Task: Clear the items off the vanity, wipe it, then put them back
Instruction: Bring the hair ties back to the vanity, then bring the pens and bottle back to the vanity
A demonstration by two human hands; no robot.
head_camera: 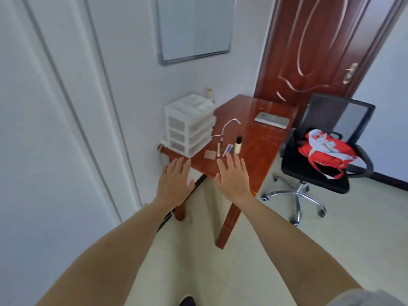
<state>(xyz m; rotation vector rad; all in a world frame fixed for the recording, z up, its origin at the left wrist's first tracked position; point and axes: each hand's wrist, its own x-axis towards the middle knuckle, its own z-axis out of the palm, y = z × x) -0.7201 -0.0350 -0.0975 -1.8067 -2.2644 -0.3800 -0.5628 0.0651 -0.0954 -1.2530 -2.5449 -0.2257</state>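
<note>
A reddish wooden vanity table [260,138] stands against the white wall. On it are a white three-drawer organizer [189,127], a white cable [225,127], a cream bottle with a black cap [238,145], a gold tube [219,149], a blue-white pen-like item [228,149], a small flat pinkish case [209,155] and a flat silver device [272,120]. My left hand [175,181] and my right hand [233,176] are stretched out flat, fingers straight, in front of the table's near edge. Both hold nothing.
A black swivel chair [318,164] with a red and grey bag [329,151] on its seat stands right of the table. A dark red door [309,47] is behind, a framed whiteboard [194,27] hangs on the wall, and white doors [55,129] are at left.
</note>
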